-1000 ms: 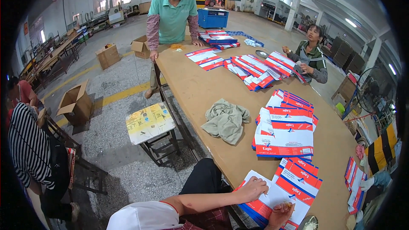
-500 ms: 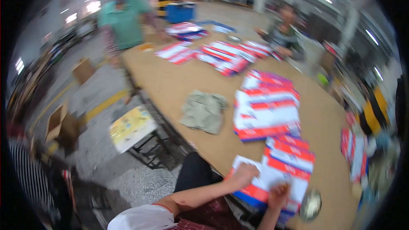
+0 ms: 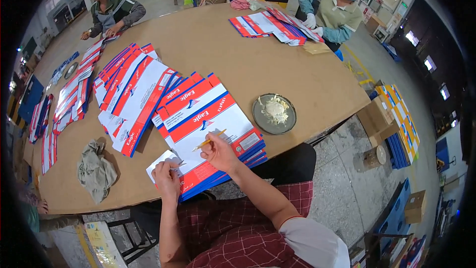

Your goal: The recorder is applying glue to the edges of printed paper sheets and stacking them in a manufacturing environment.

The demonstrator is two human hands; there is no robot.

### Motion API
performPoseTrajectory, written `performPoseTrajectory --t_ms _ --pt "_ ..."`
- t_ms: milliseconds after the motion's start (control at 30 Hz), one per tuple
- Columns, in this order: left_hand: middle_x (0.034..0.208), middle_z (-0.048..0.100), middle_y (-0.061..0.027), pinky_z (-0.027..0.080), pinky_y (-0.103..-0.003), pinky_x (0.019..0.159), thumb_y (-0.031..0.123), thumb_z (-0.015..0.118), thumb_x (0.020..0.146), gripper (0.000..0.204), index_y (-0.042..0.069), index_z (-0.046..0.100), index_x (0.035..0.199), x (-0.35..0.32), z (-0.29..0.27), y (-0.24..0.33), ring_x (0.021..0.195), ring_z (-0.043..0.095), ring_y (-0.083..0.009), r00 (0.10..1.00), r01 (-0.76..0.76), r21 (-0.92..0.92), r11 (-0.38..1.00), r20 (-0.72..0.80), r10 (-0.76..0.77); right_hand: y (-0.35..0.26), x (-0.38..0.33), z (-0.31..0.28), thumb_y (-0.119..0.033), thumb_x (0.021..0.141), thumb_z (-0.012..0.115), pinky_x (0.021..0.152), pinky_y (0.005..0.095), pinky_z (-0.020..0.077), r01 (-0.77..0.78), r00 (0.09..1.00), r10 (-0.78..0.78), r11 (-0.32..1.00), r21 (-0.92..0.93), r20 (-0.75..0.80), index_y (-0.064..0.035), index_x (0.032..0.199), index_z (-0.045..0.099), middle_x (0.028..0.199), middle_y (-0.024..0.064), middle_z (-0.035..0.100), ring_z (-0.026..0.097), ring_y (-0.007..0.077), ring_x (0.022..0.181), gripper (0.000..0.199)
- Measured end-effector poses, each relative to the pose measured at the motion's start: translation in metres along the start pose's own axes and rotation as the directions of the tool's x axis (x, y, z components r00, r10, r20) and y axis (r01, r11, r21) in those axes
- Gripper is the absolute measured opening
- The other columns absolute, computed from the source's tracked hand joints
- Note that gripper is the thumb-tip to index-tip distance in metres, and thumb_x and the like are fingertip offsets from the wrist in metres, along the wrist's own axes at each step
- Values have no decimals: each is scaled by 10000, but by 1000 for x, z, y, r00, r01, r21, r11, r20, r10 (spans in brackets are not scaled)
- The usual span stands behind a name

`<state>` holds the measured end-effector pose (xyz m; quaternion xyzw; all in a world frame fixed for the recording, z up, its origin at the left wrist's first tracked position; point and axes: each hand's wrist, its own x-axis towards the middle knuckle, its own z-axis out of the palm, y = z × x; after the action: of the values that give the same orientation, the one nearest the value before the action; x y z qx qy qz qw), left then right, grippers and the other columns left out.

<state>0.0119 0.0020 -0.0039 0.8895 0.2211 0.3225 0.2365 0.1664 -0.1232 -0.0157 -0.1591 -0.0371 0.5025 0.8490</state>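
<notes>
Right hand (image 3: pixel 219 152) fingers pinched on yellow stick (image 3: pixel 209 141); left hand (image 3: pixel 167 178) fingers flat, holding down carton flap (image 3: pixel 163 161).

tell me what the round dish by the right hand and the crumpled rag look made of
Round dish: likely metal, dull grey with a thin raised rim, holding a whitish paste. Crumpled rag: woven cloth, matte grey-green, soft folds and creases.

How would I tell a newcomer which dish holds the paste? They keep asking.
Start at the big brown table and find the person's right hand holding a thin yellow stick over the stacked box blanks. Just right of that stack, near the table edge, sits the round dark dish, the only round thing there, with a pale lump in it.
</notes>
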Motion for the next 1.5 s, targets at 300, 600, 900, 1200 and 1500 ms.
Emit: performPoseTrajectory --t_ms 300,600,900,1200,1500 --pt "797 528 -109 407 -376 730 -36 581 619 167 63 551 751 -10 -7 -9 833 505 -308 988 143 106 984 35 -147 13 1 15 -188 906 488 585 267 429 -19 987 -5 989 -150 -161 -94 854 534 609 -6 494 504 84 589 117" --pt "728 516 -39 350 -338 744 -85 594 589 196 81 539 676 0 -7 -7 769 506 -223 998 21 17 1000 59 -22 9 8 33 -168 902 493 527 206 430 46 977 -203 508 -860 -68 -43 785 480 618 43 558 515 65 553 172" --pt "731 509 -35 347 -336 725 -74 612 543 216 79 550 683 -2 -8 -10 765 502 -218 995 -24 72 997 96 17 12 17 41 -180 867 511 503 200 406 -68 989 -108 311 -948 -106 -42 745 481 573 46 537 535 75 543 186" --pt "741 510 -42 347 -341 725 -75 612 536 218 71 551 685 -4 -6 -12 770 503 -225 997 -19 53 998 72 15 11 32 47 -198 870 501 430 198 386 -136 982 -76 337 -932 -171 -42 717 472 522 33 505 476 65 456 220" --pt "740 507 -47 349 -341 727 -84 597 553 211 70 547 688 -2 -6 -8 776 503 -219 997 -15 64 998 77 10 13 32 46 -261 897 511 422 190 381 -174 975 -77 324 -930 -209 -55 708 463 499 26 496 463 58 432 283"
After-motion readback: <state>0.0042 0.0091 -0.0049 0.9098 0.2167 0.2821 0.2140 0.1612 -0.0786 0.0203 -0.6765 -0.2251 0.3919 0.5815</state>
